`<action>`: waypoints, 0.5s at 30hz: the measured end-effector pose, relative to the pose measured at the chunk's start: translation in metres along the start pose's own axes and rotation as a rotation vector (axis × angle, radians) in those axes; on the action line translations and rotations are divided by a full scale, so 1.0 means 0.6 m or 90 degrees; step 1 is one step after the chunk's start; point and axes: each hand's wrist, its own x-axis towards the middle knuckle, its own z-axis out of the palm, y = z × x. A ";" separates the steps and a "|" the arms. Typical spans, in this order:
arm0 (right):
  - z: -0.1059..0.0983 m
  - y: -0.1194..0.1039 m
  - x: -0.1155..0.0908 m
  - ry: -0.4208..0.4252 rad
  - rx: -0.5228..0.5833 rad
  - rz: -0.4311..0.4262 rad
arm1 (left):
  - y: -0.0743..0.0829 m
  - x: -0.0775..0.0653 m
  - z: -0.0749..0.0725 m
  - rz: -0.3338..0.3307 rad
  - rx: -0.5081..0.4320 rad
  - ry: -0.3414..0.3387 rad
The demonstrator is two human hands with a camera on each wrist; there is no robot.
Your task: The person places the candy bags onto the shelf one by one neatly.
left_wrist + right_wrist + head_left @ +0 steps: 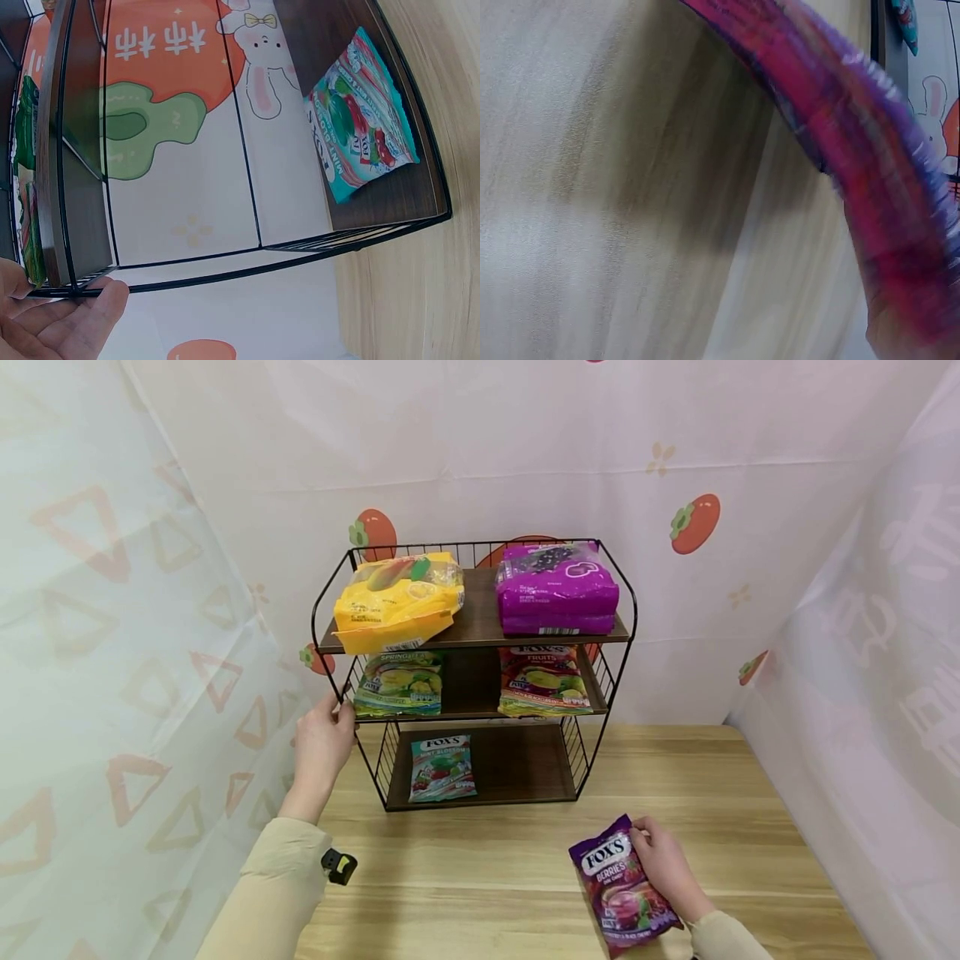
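Observation:
My right hand (pixel 666 866) pinches the top right side of a purple Fox's Berries candy bag (pixel 624 893), held tilted over the table in front of the rack. In the right wrist view the candy bag (pixel 840 142) shows edge-on and blurred. My left hand (pixel 324 745) grips the left side of a black wire shelf rack (pixel 525 766) at the middle shelf. In the left wrist view the fingers of that hand (pixel 67 319) curl about the rack's wire edge. A teal Mint Blossom candy bag (pixel 442 768) lies on the left of the bottom shelf.
The top shelf bears a yellow bag (pixel 397 602) at left and a purple bag (pixel 557 593) at right. Below them are a green Spring Tea bag (pixel 400 683) and a red Fruits bag (pixel 543 681). The rack stands on a wooden table (pixel 450 868) against a patterned curtain (pixel 525 468).

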 end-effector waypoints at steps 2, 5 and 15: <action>0.002 0.004 -0.001 0.002 0.003 0.007 | -0.001 0.000 0.000 -0.002 0.000 -0.001; 0.005 0.010 -0.002 0.000 0.015 0.033 | -0.001 -0.001 0.001 -0.005 0.001 -0.003; 0.009 0.025 -0.005 -0.026 0.021 0.083 | 0.001 0.000 0.000 -0.008 -0.001 -0.003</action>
